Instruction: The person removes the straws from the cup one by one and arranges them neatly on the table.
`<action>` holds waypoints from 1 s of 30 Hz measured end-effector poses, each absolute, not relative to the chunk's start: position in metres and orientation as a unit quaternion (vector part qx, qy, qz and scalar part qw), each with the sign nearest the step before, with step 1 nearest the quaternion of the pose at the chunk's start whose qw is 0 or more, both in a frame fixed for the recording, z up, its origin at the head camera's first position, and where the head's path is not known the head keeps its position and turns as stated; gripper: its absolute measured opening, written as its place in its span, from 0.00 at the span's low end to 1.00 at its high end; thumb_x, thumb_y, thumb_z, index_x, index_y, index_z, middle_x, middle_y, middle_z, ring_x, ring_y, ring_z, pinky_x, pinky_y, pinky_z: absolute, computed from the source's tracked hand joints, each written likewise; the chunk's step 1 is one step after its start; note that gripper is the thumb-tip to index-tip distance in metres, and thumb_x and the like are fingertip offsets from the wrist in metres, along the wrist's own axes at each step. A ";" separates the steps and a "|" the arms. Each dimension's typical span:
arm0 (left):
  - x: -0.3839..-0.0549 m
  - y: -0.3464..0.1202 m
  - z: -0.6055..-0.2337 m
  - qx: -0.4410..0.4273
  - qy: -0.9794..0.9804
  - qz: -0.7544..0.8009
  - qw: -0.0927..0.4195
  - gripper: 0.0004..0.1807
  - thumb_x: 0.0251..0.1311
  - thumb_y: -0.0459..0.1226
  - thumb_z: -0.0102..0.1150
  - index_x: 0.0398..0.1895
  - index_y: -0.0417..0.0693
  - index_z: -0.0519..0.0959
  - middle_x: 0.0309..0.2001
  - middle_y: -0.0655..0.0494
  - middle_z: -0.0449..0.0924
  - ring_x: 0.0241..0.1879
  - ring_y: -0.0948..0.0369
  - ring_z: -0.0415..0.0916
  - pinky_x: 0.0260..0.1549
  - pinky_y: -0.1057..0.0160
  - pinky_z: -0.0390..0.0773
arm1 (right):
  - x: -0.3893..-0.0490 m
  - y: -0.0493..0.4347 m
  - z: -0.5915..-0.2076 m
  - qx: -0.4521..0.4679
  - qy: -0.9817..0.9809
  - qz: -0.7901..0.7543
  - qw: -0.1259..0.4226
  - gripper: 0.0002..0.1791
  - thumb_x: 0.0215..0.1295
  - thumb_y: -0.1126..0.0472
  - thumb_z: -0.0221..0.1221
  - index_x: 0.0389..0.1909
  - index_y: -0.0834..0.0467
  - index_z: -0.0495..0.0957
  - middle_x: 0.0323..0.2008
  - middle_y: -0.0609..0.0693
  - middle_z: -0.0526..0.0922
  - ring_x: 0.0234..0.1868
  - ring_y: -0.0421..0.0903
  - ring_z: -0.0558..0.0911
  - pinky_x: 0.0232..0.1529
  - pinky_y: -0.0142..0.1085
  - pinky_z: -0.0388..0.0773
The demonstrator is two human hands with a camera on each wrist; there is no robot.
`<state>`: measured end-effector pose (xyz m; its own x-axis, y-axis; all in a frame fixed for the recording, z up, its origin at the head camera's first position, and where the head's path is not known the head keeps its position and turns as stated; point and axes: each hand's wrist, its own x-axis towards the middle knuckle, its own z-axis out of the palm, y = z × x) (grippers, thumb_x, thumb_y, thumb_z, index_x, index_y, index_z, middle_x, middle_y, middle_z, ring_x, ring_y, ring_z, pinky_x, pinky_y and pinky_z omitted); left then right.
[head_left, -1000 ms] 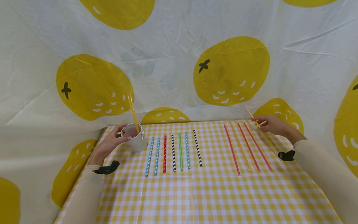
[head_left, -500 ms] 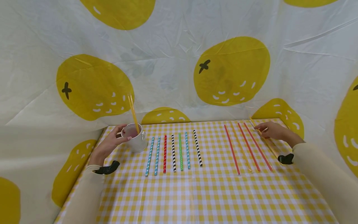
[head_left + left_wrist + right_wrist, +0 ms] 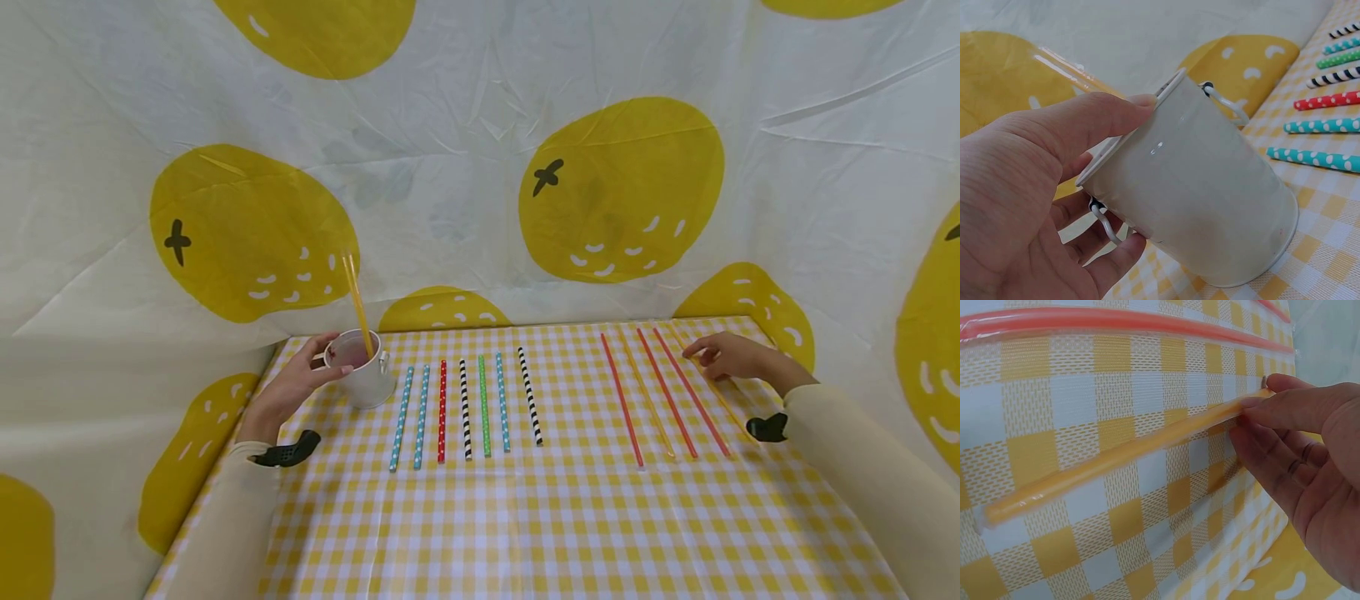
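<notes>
My left hand (image 3: 288,387) grips a small white metal pail (image 3: 369,387) at its rim. In the left wrist view the thumb lies over the rim of the pail (image 3: 1197,187), and the fingers are beside one side handle. A couple of yellow straws (image 3: 358,304) stand tilted inside it. Over at the right, my right hand (image 3: 731,354) pinches a yellow straw in clear wrapping (image 3: 1104,464) near its far end, between thumb and fingers. That straw lies along the checked cloth, to the right of the red straws (image 3: 690,392).
Several patterned paper straws (image 3: 465,408), dotted or striped, lie in a row right of the pail. Another yellow straw (image 3: 647,392) lies among the red ones. A fruit-print curtain (image 3: 450,208) hangs behind the table's back edge.
The right hand has lowered the yellow straw from a raised tilt down onto the cloth, in line with the red straws. The left hand and pail have stayed in place.
</notes>
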<state>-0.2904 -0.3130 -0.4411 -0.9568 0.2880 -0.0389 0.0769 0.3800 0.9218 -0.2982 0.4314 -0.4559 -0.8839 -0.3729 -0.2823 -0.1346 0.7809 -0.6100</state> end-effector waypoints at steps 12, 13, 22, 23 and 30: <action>-0.289 -0.313 -0.440 0.106 0.827 0.543 0.098 0.46 0.68 0.45 0.65 0.82 0.52 0.49 0.79 0.44 0.44 0.75 0.39 0.50 0.68 0.36 0.56 | -0.298 0.434 -0.456 -0.139 0.918 -0.305 0.212 0.24 0.66 0.74 0.58 0.62 0.76 0.71 0.53 0.72 0.74 0.41 0.56 0.77 0.34 0.41 0.76; -0.289 -0.313 -0.440 0.106 0.827 0.543 0.099 0.46 0.68 0.45 0.65 0.82 0.51 0.48 0.79 0.43 0.44 0.75 0.39 0.50 0.68 0.36 0.56 | -0.298 0.434 -0.456 -0.142 0.919 -0.301 0.210 0.23 0.66 0.74 0.58 0.61 0.76 0.71 0.54 0.73 0.74 0.45 0.60 0.77 0.36 0.42 0.77; -0.290 -0.313 -0.441 0.109 0.822 0.551 0.098 0.46 0.69 0.43 0.64 0.82 0.50 0.48 0.78 0.43 0.46 0.75 0.39 0.50 0.67 0.38 0.57 | -0.296 0.431 -0.453 -0.146 0.916 -0.309 0.210 0.21 0.68 0.74 0.58 0.59 0.78 0.72 0.55 0.75 0.75 0.53 0.62 0.76 0.37 0.43 0.78; -0.291 -0.313 -0.441 0.108 0.822 0.551 0.098 0.46 0.69 0.43 0.65 0.82 0.50 0.49 0.79 0.44 0.46 0.75 0.39 0.50 0.67 0.38 0.57 | -0.295 0.431 -0.453 -0.146 0.916 -0.310 0.210 0.21 0.68 0.73 0.58 0.59 0.79 0.72 0.56 0.75 0.75 0.53 0.62 0.76 0.38 0.42 0.78; -0.292 -0.313 -0.443 0.107 0.817 0.557 0.100 0.46 0.69 0.42 0.65 0.82 0.50 0.48 0.80 0.45 0.44 0.76 0.39 0.48 0.68 0.36 0.55 | -0.294 0.431 -0.452 -0.147 0.915 -0.309 0.214 0.21 0.69 0.73 0.56 0.60 0.79 0.72 0.56 0.76 0.75 0.41 0.53 0.74 0.34 0.42 0.74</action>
